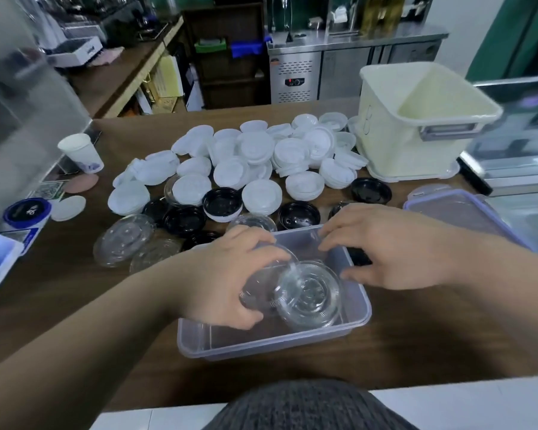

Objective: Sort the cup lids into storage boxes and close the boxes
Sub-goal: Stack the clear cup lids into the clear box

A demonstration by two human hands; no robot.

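Observation:
A clear plastic storage box (pixel 261 344) stands on the brown table in front of me. My left hand (pixel 230 280) grips a clear cup lid (pixel 261 290) inside the box, beside a stack of clear lids (pixel 311 293). My right hand (pixel 395 246) hovers over the box's right rim with fingers spread, holding nothing. Behind the box lie several black lids (pixel 222 201), several white lids (pixel 261 159) and more clear lids (pixel 125 240) at the left. The box's clear lid with purple trim (pixel 454 209) lies at the right.
A tall cream storage box (pixel 410 141) stands open at the back right. A paper cup (pixel 81 153), a blue-rimmed lid (pixel 27 212) and cards sit at the left. A glass case edges the right side, a counter and steel fridge lie beyond.

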